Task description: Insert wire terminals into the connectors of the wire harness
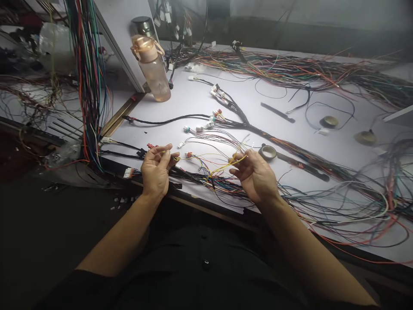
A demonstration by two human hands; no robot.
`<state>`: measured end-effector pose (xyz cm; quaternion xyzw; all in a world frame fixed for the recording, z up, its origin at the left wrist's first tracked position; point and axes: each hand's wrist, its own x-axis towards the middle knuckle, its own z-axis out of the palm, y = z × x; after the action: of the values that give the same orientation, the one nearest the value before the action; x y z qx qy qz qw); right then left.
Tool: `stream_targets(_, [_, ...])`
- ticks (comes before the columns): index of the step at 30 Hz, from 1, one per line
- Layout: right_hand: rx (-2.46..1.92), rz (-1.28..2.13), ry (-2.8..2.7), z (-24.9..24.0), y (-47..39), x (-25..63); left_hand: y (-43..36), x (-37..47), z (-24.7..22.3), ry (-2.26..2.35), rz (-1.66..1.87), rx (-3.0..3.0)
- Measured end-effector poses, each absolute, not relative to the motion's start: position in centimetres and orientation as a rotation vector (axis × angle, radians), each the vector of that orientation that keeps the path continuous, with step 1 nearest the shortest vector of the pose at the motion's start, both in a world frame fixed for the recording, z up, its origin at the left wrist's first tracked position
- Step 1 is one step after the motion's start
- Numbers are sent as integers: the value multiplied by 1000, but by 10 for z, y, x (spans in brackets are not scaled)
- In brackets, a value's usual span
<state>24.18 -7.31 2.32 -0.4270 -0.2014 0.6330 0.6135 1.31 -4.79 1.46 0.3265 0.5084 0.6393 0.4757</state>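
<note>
My left hand [157, 169] pinches a thin yellow wire near the table's front edge, its thumb pressed to the fingers. To the right, my right hand [256, 174] has its fingers closed on yellow wires [222, 169] that run down to a bundle of many-coloured wires [226, 183]. Between the hands lies a small white and red connector [189, 154]. Behind them, white connectors [209, 124] end a loose group of thin wires beside a black taped harness [248, 125].
A clear bottle [155, 77] stands at the back left beside hanging wires [85, 77]. Tape rolls [267, 152] and dark flat strips [278, 113] lie to the right. Long loose wires [290, 71] cross the back. The table's front edge [200, 201] is close to my body.
</note>
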Motion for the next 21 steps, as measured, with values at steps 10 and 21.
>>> stream_targets(10, [-1080, 1136, -1771, 16, -100, 173, -70, 44, 8, 1227, 1326, 798])
stream_targets(21, [-1084, 717, -2096, 17, -80, 195, -61, 29, -12, 1299, 1168, 1352])
